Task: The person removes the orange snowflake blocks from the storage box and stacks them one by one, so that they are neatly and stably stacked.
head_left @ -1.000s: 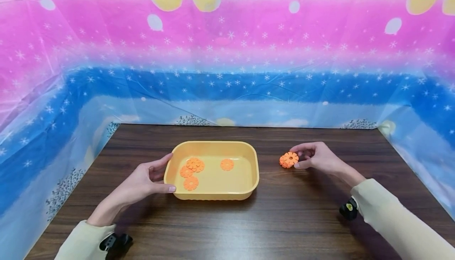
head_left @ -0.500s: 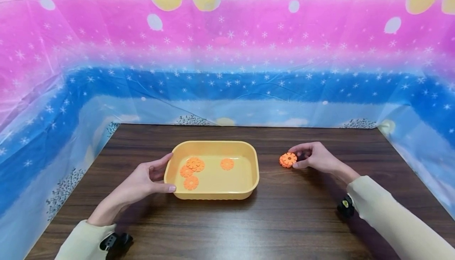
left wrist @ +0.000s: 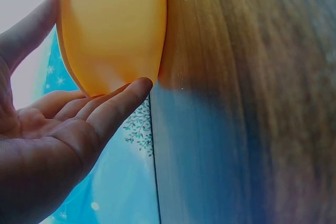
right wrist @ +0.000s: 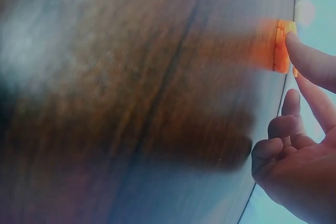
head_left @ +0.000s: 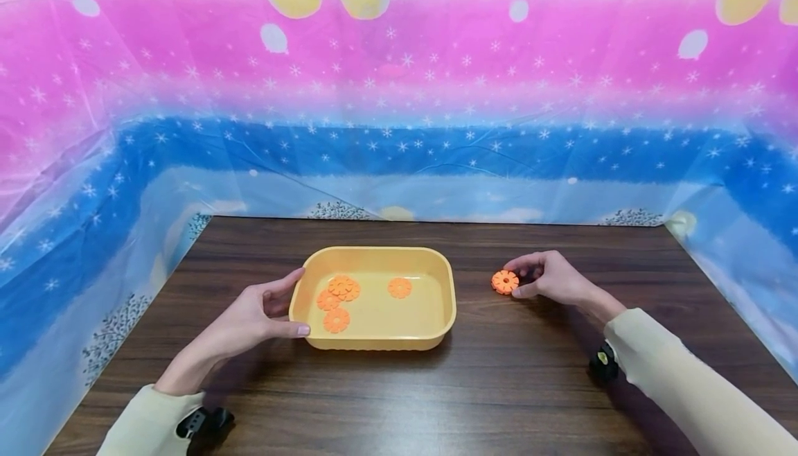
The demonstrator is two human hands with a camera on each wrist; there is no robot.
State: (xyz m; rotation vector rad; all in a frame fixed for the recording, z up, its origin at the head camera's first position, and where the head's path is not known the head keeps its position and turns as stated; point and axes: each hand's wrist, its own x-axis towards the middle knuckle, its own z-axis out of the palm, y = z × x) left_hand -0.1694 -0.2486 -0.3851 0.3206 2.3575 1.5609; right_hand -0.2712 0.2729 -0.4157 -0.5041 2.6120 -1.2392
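My left hand (head_left: 252,321) holds the left end of a yellow plastic tub (head_left: 380,342), thumb at its near corner and fingers at the far one. The left wrist view shows its fingers (left wrist: 118,108) against the outside of the tub (left wrist: 113,30). Right of the tub, my right hand (head_left: 557,279) pinches an orange notched disc (head_left: 506,282) by its edge, between thumb and forefinger. That disc lies flat on a small stack (right wrist: 281,51) of like discs on the table; how many lie beneath is hidden. The other right fingers (right wrist: 286,126) are curled, holding nothing.
Inside the tub, several orange notched discs (head_left: 336,320) lie toward the left, some overlapping, and a single disc (head_left: 400,287) sits right of the middle. The dark wooden table (head_left: 386,400) ends at a patterned pink and blue cloth (head_left: 399,158) behind and at both sides.
My right hand has moved slightly left, and the disc in it has gone from tilted to flat on the stack. The left hand and the tub have stayed put.
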